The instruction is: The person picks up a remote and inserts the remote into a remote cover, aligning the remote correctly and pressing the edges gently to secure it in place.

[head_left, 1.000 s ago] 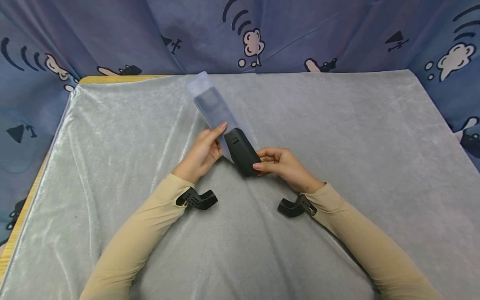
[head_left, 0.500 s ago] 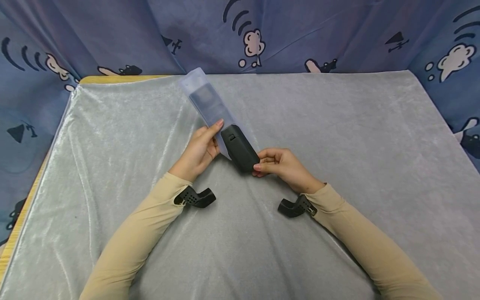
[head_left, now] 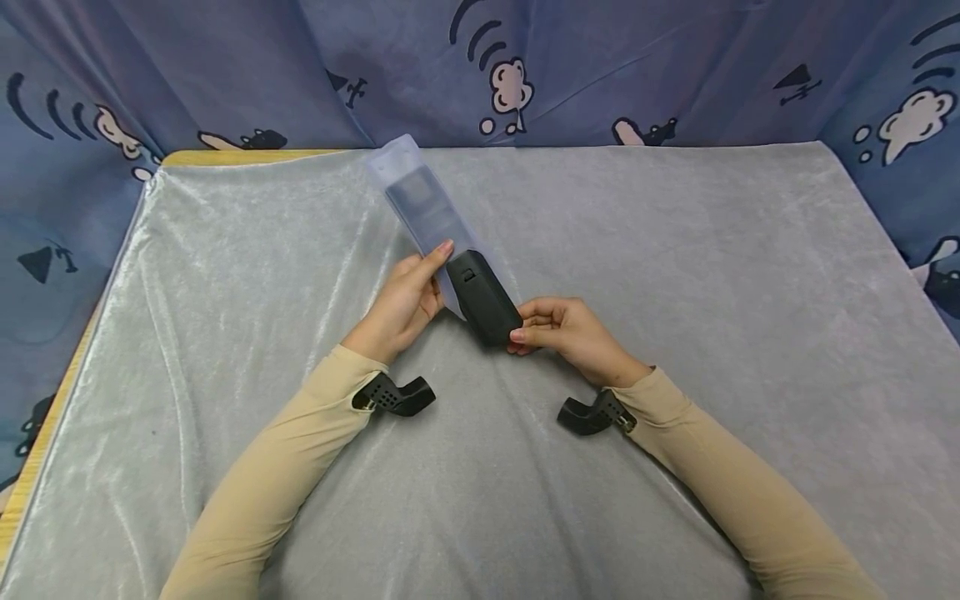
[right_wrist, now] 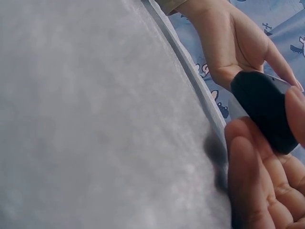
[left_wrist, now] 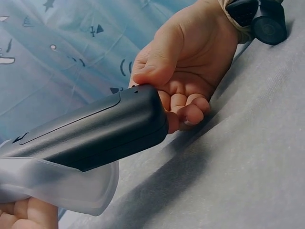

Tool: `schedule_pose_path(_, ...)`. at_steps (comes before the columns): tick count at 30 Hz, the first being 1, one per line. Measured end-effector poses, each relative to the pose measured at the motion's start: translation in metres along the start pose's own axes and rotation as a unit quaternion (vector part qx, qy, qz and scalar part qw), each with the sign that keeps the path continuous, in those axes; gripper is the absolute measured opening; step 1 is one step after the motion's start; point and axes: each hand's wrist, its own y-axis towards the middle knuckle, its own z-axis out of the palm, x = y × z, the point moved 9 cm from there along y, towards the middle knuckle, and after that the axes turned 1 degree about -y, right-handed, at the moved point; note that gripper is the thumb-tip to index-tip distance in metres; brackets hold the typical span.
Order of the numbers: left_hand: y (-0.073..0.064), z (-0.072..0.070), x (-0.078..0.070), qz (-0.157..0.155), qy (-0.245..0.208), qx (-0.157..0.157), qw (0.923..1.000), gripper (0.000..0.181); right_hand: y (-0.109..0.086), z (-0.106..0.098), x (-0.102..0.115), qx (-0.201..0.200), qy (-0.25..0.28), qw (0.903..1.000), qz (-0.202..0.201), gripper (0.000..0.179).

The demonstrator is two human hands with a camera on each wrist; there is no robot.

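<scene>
A black remote control (head_left: 483,297), battery-cover side up, sits partly inside a translucent sleeve (head_left: 405,162). Its covered part shows as a darker shape through the sleeve; the near end sticks out bare. My left hand (head_left: 401,307) grips the sleeve near its mouth, thumb on top and fingers underneath. With thumb and fingers, my right hand (head_left: 573,333) pinches the bare end of the remote. In the left wrist view, the sleeve's flared lip (left_wrist: 97,191) curves loosely below the remote (left_wrist: 109,126). Both things are held at a slant above the cloth.
A grey velvety cloth (head_left: 675,233) covers the table, with the wooden edge (head_left: 247,157) showing at the back left. Blue patterned curtains (head_left: 420,67) hang behind and at the sides. A black wrist camera mount (head_left: 397,396) juts inward from the left sleeve, and another (head_left: 592,412) from the right.
Both hands keep their holds. The sleeve and remote have risen slightly in the head view, shifting a little left and then back right. The bare length of the remote looks about the same.
</scene>
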Motion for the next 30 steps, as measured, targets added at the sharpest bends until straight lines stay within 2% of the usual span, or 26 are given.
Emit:
schedule_pose_path(17, -0.0023, 0.0039, 0.0009, 0.003, 0.013, 0.008, 0.9999, 0.015, 0.0003, -0.0003, 0.0016, -0.007, -0.007, 1.0, -0.002, 0.026)
schedule_pose_path(30, -0.0016, 0.0037, 0.0032, 0.0, 0.009, 0.001, 1.0, 0.015, 0.0004, 0.0, 0.0022, -0.007, -0.005, 1.0, -0.002, 0.027)
